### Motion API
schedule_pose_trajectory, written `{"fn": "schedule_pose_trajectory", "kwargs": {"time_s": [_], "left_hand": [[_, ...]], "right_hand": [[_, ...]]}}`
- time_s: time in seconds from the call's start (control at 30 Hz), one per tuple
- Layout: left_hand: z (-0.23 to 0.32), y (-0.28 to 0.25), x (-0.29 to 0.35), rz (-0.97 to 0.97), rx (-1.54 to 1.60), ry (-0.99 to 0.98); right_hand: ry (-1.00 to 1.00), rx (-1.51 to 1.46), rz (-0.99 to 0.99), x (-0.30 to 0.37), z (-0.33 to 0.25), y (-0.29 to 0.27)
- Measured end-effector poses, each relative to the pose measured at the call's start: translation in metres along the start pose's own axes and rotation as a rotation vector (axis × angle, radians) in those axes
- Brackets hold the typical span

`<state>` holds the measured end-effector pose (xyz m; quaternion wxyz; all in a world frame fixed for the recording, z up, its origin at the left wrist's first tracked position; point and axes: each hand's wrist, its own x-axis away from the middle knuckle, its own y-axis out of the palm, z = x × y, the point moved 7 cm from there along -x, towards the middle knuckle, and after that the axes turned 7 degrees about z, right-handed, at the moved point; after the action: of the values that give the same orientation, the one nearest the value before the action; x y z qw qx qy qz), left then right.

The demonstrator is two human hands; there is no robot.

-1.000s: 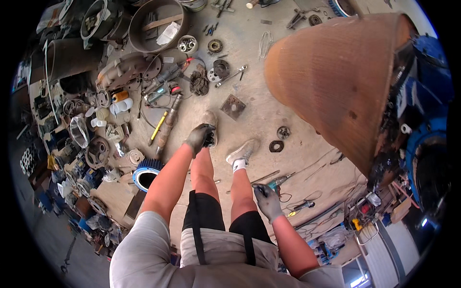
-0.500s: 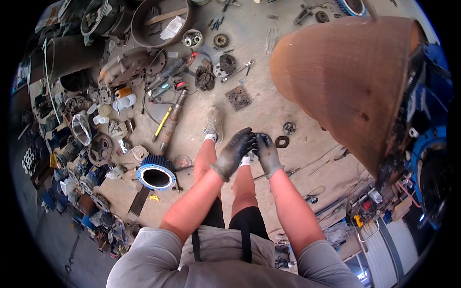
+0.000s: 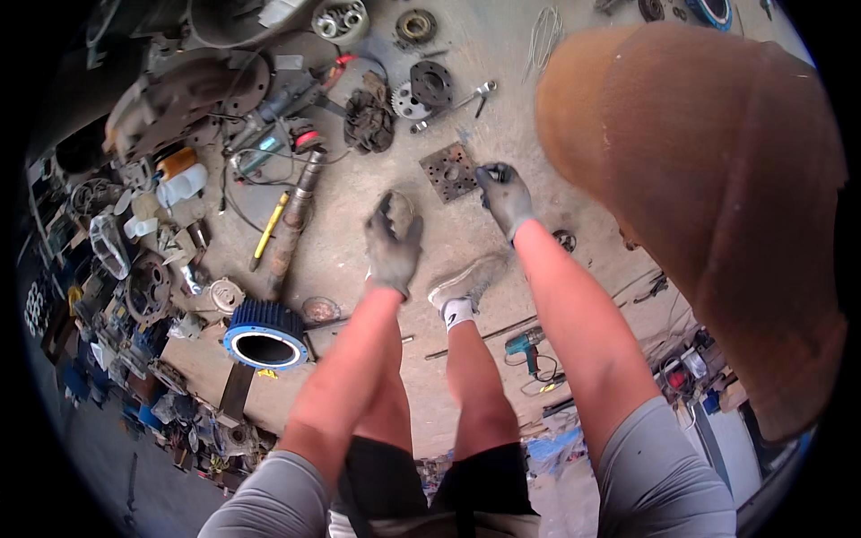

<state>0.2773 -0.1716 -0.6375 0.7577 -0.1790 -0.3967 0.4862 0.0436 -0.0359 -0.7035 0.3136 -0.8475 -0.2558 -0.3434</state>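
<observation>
My left hand [image 3: 392,247], in a dark grey work glove, is held over the floor above my left shoe. Its fingers and thumb are apart, and nothing shows between them. My right hand [image 3: 508,199], in the same kind of glove, is at the right edge of a square metal plate with holes [image 3: 439,169]. Its fingers are curled in; whatever they may hold is too small or hidden to make out. Behind my right wrist lies a small round dark metal part [image 3: 565,240], partly covered by the arm.
A large rusty cone-shaped shell [image 3: 691,170] takes up the right. At left lie a blue finned motor housing [image 3: 266,336], a long shaft [image 3: 291,224], a yellow tool [image 3: 269,231] and cables. A gear [image 3: 409,100], dark rag [image 3: 369,121] and ratchet [image 3: 457,108] lie ahead; a teal drill [image 3: 527,350] sits nearer.
My hands, together before, have separated and reached forward, the right one over to the square plate. My right foot has come into fuller view, and the whole view has shifted.
</observation>
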Motion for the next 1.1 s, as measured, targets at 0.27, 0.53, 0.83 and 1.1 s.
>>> {"fn": "schedule_pose_trajectory", "kwargs": {"time_s": [0.27,0.53,0.83,1.1], "left_hand": [[-0.054,0.051,-0.18,-0.128,-0.63,0.344],[-0.078,0.102,-0.243,-0.097,-0.852,0.584],[-0.024,0.01,-0.188,0.078,-0.476,0.758],[-0.013,-0.094,-0.105,-0.023,0.562,-0.076]], "right_hand": [[-0.221,0.501,0.422,-0.186,0.007,0.028],[-0.035,0.293,0.291,-0.242,0.046,0.065],[0.507,-1.376,-0.639,-0.134,0.074,0.062],[0.591,-1.119,-0.17,-0.112,0.087,0.018]]}}
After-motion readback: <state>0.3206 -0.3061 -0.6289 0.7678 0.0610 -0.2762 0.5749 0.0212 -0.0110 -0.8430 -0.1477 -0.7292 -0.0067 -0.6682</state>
